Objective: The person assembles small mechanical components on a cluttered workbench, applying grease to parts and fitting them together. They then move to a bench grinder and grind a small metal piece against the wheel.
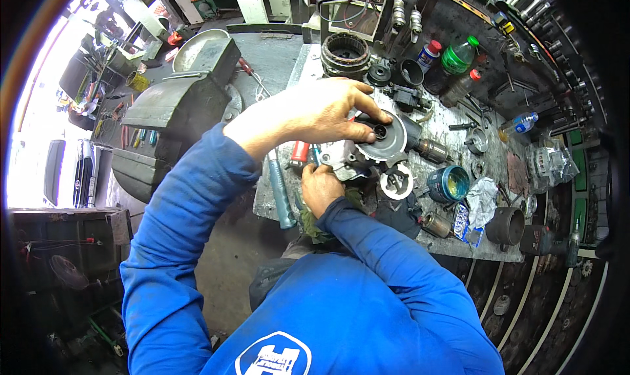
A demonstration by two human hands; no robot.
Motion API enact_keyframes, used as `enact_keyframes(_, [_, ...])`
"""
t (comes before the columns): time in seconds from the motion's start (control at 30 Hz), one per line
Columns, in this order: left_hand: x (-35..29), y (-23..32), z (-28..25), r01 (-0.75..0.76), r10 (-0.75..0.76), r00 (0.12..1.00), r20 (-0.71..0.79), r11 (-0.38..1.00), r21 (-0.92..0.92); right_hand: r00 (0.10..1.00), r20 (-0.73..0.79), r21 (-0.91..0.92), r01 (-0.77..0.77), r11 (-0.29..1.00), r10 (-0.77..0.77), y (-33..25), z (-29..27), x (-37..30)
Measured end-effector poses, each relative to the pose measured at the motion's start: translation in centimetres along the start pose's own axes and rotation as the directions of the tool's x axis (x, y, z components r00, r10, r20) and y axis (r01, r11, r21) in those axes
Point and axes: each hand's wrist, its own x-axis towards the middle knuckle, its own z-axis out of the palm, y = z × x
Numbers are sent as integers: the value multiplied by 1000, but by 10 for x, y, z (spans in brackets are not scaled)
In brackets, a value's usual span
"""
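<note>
A round grey metal housing with a dark ring at its centre lies on the bench beside a lighter cast metal part. My left hand reaches over from the left, its thumb and finger closed about the housing's central hub. Low at the near left side of the cast part, my right hand has its fingers curled; what they hold is hidden. A teal-handled tool stands just beyond those fingers. Close by lie a red tool handle and a hammer with a blue-grey grip.
A big bench vise rises on the left. Right of the housing are an armature, a small white-rimmed part, a blue tub of grease and a white rag. A wound stator and several bottles stand behind.
</note>
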Motion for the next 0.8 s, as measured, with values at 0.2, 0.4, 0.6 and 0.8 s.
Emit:
enact_keyframes(0.2, [0,-6,1,-62,61,998,-14,997,-48,994,25,194,-113,974,110,9,-21,-9])
enact_keyframes(0.4, [-1,-21,12,-136,131,987,-95,990,-43,908,290,214,-371,904,303,16,-34,-51])
enact_keyframes(0.6, [-4,-20,15,-135,130,985,-114,990,-36,924,248,263,-354,897,292,32,-25,-62])
enact_keyframes(0.8, [-5,-22,22,-163,156,976,-155,986,-35,924,283,604,-381,701,258,92,-85,-166])
